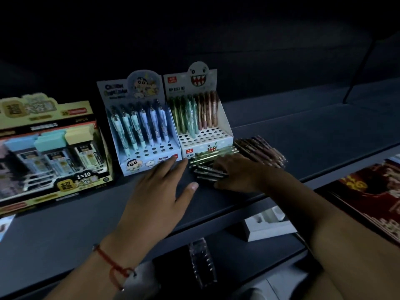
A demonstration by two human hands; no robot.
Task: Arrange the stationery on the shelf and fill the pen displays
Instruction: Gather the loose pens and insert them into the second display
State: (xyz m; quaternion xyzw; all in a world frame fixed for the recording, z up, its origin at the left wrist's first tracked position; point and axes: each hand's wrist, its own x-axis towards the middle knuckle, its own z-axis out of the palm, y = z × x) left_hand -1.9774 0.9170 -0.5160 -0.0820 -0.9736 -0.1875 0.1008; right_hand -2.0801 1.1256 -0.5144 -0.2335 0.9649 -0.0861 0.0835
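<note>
At frame centre, the left hand point(161, 192) lies flat on the dark shelf point(303, 137), fingers spread wide, just before the blue cartoon pen display point(138, 124). Right of it, the right hand point(234, 172) rests with curled fingers on loose pens point(207, 167) heaped below the half-filled monster-face pen display point(202, 118).

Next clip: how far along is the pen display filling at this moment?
Partway. Done: the monster-face display has pens standing in its back rows; the cartoon display beside it is mostly filled. In hand: the right hand rests on the loose pens lying on the shelf, while the left hand hovers open. Left: the monster-face display's front holes are empty, and the loose pens need placing.
</note>
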